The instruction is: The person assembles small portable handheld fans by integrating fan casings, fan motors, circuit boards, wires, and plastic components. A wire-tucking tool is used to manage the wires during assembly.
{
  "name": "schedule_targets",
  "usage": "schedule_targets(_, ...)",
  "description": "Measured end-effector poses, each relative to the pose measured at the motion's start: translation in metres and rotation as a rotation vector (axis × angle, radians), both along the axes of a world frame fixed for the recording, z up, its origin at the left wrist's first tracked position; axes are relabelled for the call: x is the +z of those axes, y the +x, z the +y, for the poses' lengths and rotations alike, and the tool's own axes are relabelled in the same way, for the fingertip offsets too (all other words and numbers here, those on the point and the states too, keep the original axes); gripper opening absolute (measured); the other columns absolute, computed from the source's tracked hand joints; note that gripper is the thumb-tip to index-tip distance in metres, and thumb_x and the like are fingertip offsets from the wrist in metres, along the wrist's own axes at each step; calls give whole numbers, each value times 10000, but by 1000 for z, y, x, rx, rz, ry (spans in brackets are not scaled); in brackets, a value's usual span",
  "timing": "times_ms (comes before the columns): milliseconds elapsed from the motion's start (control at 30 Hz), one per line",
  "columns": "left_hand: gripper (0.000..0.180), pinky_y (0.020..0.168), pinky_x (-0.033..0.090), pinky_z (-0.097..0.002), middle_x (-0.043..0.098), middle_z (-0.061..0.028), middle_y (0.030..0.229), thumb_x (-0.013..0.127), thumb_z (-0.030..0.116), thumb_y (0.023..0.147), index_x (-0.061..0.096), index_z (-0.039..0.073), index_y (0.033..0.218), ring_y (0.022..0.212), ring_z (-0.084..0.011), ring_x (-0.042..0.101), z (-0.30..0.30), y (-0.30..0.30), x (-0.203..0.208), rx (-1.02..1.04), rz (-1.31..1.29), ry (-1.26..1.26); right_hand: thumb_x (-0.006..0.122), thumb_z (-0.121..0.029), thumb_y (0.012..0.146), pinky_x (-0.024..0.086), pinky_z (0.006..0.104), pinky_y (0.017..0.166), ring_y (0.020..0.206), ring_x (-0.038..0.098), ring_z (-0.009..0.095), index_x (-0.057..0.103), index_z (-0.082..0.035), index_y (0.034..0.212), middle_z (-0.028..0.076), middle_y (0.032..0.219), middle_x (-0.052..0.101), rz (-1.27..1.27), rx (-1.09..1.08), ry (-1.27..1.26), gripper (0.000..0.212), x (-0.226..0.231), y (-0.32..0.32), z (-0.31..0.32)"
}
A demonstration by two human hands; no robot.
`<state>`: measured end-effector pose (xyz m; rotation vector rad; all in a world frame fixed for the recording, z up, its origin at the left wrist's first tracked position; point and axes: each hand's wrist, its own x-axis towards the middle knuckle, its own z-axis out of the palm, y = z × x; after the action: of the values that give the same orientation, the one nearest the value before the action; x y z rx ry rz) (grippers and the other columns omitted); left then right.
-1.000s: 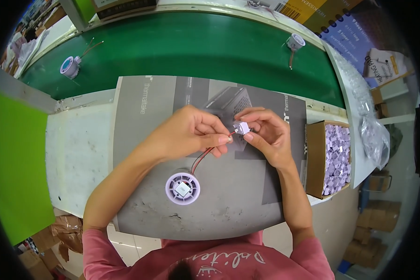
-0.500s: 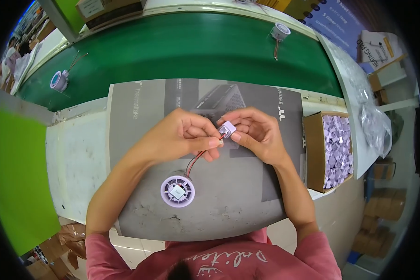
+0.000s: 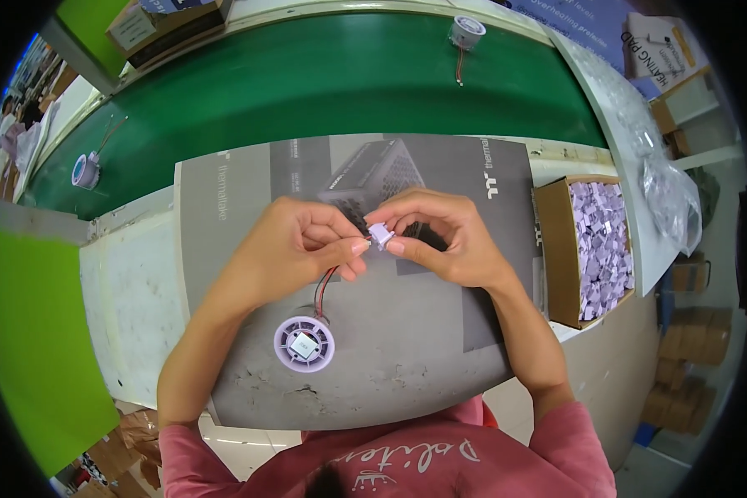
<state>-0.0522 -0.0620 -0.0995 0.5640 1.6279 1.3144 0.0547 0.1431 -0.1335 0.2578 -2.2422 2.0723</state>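
My left hand (image 3: 311, 249) pinches the end of a pair of red and dark wires (image 3: 324, 288) between thumb and forefinger; the tip is mostly hidden by the fingers. In my right hand (image 3: 440, 236), thumb and fingertips hold a small lilac plastic housing (image 3: 380, 235). The housing and the wire end are close together, and I cannot tell whether they are joined. From the wires' other end, a round lilac fan (image 3: 305, 344) with a spoked rim and a pale square label at its centre lies on the grey printed work mat (image 3: 407, 332), below my left hand.
To the right stands a cardboard box (image 3: 562, 257) of many small lilac pieces (image 3: 602, 249). Beyond the mat runs a green conveyor belt (image 3: 307, 83), bearing one lilac unit (image 3: 85, 170) at left and another (image 3: 467, 33) at right, both with wires. Clear plastic bags (image 3: 668, 207) lie far right.
The view has turned slightly. The lilac housing has tilted in my right hand and come nearer my left fingertips. Both hands keep their grip, and the fan stays on the mat.
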Motion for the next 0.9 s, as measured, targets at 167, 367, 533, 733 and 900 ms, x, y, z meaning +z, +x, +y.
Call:
schedule_targets(167, 149, 653, 539, -253, 710, -148, 810, 665, 87, 903, 630, -54, 941, 714, -151, 686, 2, 3, -2, 42, -29, 53, 668, 69, 828, 503, 296, 852, 984, 602, 163, 640, 34, 1131, 132, 1115, 638, -30, 45, -111, 306, -3, 0, -4)
schedule_targets(367, 156, 656, 535, -261, 715, -147, 822, 647, 95, 915, 618, -47, 974, 732, -168, 696, 4, 2, 0, 88, -154, 35, 667, 102, 807, 524, 304, 855, 1001, 610, 191, 639, 41, 1113, 149, 1105, 624, 84, -30, -70, 314, -3, 0, -9)
schedule_targets(533, 179, 673, 547, -271, 712, -157, 832, 647, 113, 921, 604, -47, 988, 733, -189, 701, 7, 5, -3, 83, -198, -4, 677, 110, 797, 540, 296, 830, 952, 626, 187, 639, 47, 1102, 151, 1098, 622, 177, -33, 8, 313, -5, 1, -7)
schedule_targets(733, 175, 690, 551, -277, 708, -171, 832, 647, 92, 920, 575, -53, 989, 742, -189, 696, 7, 11, -9, 185, -119, 89, 677, 107, 800, 540, 286, 835, 956, 625, 176, 634, 52, 1101, 136, 1070, 623, 35, -81, -148, 308, -9, 4, -15)
schedule_targets(900, 255, 663, 528, -254, 706, -125, 788, 697, 79, 883, 512, -28, 1021, 729, -158, 687, 2, 7, -4, 102, -68, 100, 699, 69, 769, 527, 306, 838, 928, 630, 191, 650, 13, 1084, 113, 1030, 645, 64, -64, -81, 324, -1, 4, -14)
